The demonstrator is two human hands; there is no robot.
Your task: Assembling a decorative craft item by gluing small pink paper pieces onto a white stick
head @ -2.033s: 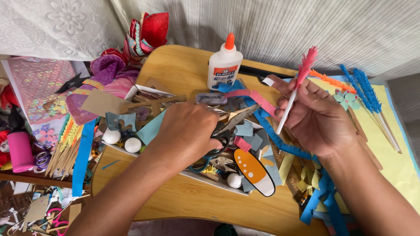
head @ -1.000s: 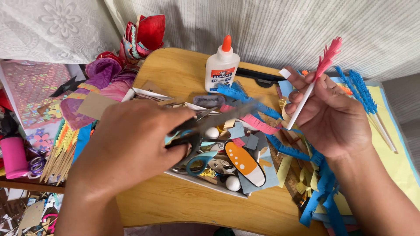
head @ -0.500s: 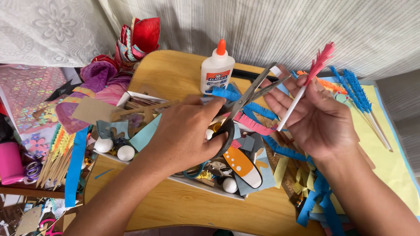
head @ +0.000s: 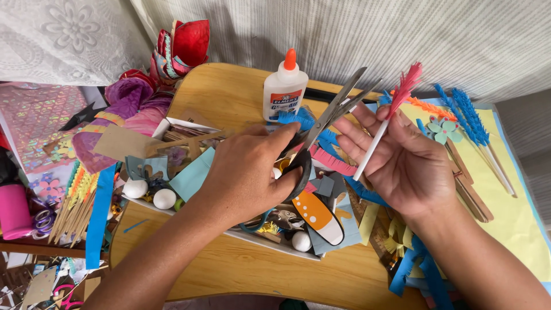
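My left hand [head: 249, 172] grips black-handled scissors [head: 324, 123], their blades pointing up and right and slightly apart. My right hand [head: 404, 163] is held palm up and pinches a thin white stick [head: 373, 149] topped with a red fringed paper tuft [head: 406, 86]. The scissor tips sit just left of the fingers of that hand. Both hands hover over a white tray [head: 261, 240] full of paper scraps, white foam balls [head: 165, 198] and an orange cut-out [head: 317, 213].
A white glue bottle [head: 284, 86] with an orange cap stands at the back of the wooden table [head: 229, 92]. Blue fringed sticks [head: 468, 123] lie on yellow paper [head: 516, 212] at right. Craft sticks, a pink cup [head: 12, 211] and paper piles crowd the left.
My left hand reached into the tray, picked up the scissors and brought them up beside the right hand. The right hand kept hold of the red-tufted stick and opened its palm.
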